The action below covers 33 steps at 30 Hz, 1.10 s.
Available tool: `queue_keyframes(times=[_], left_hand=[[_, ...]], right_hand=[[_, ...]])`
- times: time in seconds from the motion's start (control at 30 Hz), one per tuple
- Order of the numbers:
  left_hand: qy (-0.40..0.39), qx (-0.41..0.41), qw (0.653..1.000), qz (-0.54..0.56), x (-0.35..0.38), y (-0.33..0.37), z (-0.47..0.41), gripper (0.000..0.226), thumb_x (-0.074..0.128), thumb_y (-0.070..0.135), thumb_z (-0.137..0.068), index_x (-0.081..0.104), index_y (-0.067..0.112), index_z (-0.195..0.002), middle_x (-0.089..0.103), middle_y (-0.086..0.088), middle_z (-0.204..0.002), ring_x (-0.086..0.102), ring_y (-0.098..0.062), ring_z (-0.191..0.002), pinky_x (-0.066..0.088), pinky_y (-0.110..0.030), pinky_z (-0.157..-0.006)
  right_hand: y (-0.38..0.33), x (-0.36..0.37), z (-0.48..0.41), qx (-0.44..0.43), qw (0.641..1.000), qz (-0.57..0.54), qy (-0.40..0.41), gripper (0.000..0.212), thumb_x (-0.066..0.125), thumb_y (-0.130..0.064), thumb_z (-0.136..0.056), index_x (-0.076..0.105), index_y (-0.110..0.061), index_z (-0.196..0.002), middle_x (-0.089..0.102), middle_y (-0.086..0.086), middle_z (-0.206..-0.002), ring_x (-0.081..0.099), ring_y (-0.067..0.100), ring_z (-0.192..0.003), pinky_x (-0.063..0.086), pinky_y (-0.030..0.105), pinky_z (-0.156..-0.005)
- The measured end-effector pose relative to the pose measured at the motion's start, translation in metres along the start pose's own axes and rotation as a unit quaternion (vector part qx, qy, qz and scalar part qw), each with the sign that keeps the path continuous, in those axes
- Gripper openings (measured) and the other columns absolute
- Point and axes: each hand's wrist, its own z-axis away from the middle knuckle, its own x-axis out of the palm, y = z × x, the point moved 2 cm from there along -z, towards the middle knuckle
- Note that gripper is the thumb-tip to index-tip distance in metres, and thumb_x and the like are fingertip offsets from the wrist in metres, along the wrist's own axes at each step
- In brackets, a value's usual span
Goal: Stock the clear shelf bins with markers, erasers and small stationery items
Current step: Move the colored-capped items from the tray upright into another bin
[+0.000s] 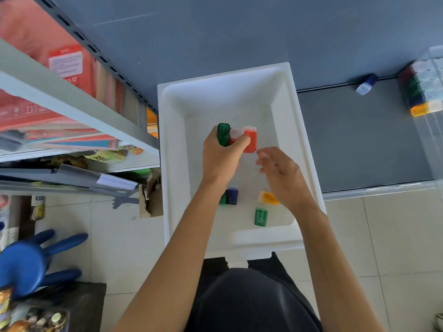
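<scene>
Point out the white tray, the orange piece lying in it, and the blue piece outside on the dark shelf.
white tray (225, 75): head view, on its far rim.
orange piece (268, 197): head view, on its orange body.
blue piece (366, 84): head view, where blue body meets clear cap.

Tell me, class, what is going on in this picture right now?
A person is gathering small coloured stationery pieces out of a white tray. The left hand grips a green piece and a red piece together, while the right hand hovers open beside it, holding nothing. A dark blue piece, an orange piece and another green piece lie in the tray. At the right, a clear bin already holds a row of them.
</scene>
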Motion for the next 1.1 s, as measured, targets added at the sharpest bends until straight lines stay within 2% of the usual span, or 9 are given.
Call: queue_keyframes(times=[0.17,0.37,0.47,0.53,0.63,0.73,0.83,0.9,1.1], left_hand=[[-0.073,0.021,0.993,0.086,-0.013,0.019,0.031,0.017,0.068,0.018,-0.083,0.053,0.012,-0.084,0.053,-0.003,-0.063,0.04,-0.014,-0.042,0.031,-0.024,-0.042],[-0.175,0.028,0.978,0.108,-0.018,0.021,0.072,0.025,0.066,0.025,-0.08,0.053,0.01,-0.094,0.054,-0.006,-0.067,0.042,-0.013,-0.044,0.033,-0.022,-0.04],[-0.223,0.063,0.968,0.092,-0.011,0.025,0.089,0.014,0.066,0.013,-0.09,0.052,0.012,-0.091,0.052,-0.004,-0.063,0.042,-0.013,-0.043,0.033,-0.022,-0.04],[-0.25,0.089,0.96,0.091,0.001,0.031,0.101,0.014,0.068,0.013,-0.086,0.054,0.014,-0.088,0.051,-0.003,-0.062,0.041,-0.013,-0.043,0.032,-0.022,-0.041],[-0.293,0.1,0.946,0.093,0.032,0.042,0.121,0.013,0.068,0.017,-0.082,0.056,0.016,-0.087,0.054,-0.004,-0.063,0.04,-0.013,-0.042,0.029,-0.021,-0.041],[-0.344,0.085,0.931,0.088,0.07,0.046,0.142,0.016,0.065,0.024,-0.079,0.057,0.013,-0.089,0.056,-0.018,-0.075,0.037,-0.013,-0.04,0.028,-0.02,-0.039],[-0.374,0.056,0.923,0.069,0.113,0.042,0.163,0.024,0.064,0.028,-0.078,0.057,0.011,-0.093,0.054,-0.01,-0.068,0.036,-0.011,-0.04,0.028,-0.018,-0.038],[-0.378,0.048,0.922,0.065,0.145,0.038,0.177,0.017,0.066,0.027,-0.079,0.058,0.014,-0.087,0.052,-0.004,-0.065,0.036,-0.01,-0.04,0.028,-0.018,-0.037],[-0.357,0.048,0.932,0.041,0.247,0.034,0.225,0.015,0.062,0.017,-0.095,0.059,0.017,-0.081,0.045,0.0,-0.055,0.036,-0.011,-0.04,0.027,-0.02,-0.039]], right_hand=[[-0.027,-0.012,0.021,-0.092,0.993,-0.028,0.072,0.022,0.04,-0.022,-0.104,0.059,-0.021,-0.114,0.067,-0.006,-0.089,0.063,0.004,-0.077,0.052,0.019,-0.073],[-0.031,-0.028,0.075,-0.106,0.983,-0.044,0.146,0.019,0.046,-0.015,-0.102,0.062,-0.023,-0.107,0.068,-0.01,-0.085,0.064,0.003,-0.071,0.052,0.022,-0.072],[-0.029,-0.041,0.099,-0.115,0.976,-0.048,0.176,0.016,0.049,-0.016,-0.1,0.062,-0.02,-0.107,0.069,-0.008,-0.086,0.066,0.007,-0.074,0.057,0.034,-0.077],[-0.029,-0.054,0.116,-0.139,0.97,-0.062,0.191,0.021,0.05,-0.024,-0.098,0.064,-0.016,-0.111,0.071,-0.003,-0.09,0.067,0.014,-0.08,0.057,0.042,-0.078],[-0.026,-0.083,0.145,-0.186,0.954,-0.092,0.217,0.028,0.053,-0.031,-0.097,0.063,-0.018,-0.12,0.07,0.002,-0.09,0.066,0.023,-0.084,0.054,0.049,-0.079],[-0.012,-0.113,0.168,-0.207,0.949,-0.101,0.217,0.027,0.058,-0.026,-0.096,0.062,-0.023,-0.122,0.072,-0.005,-0.088,0.067,0.021,-0.087,0.053,0.045,-0.082],[0.015,-0.147,0.185,-0.201,0.944,-0.132,0.227,0.034,0.062,-0.028,-0.092,0.06,-0.025,-0.126,0.071,-0.002,-0.093,0.066,0.022,-0.087,0.053,0.039,-0.08],[0.034,-0.171,0.194,-0.199,0.943,-0.142,0.228,0.041,0.065,-0.034,-0.09,0.059,-0.024,-0.129,0.07,0.001,-0.097,0.067,0.026,-0.086,0.054,0.043,-0.08],[0.086,-0.251,0.212,-0.166,0.936,-0.136,0.277,0.051,0.074,-0.033,-0.083,0.058,-0.023,-0.129,0.066,-0.004,-0.102,0.066,0.016,-0.082,0.055,0.04,-0.082]])
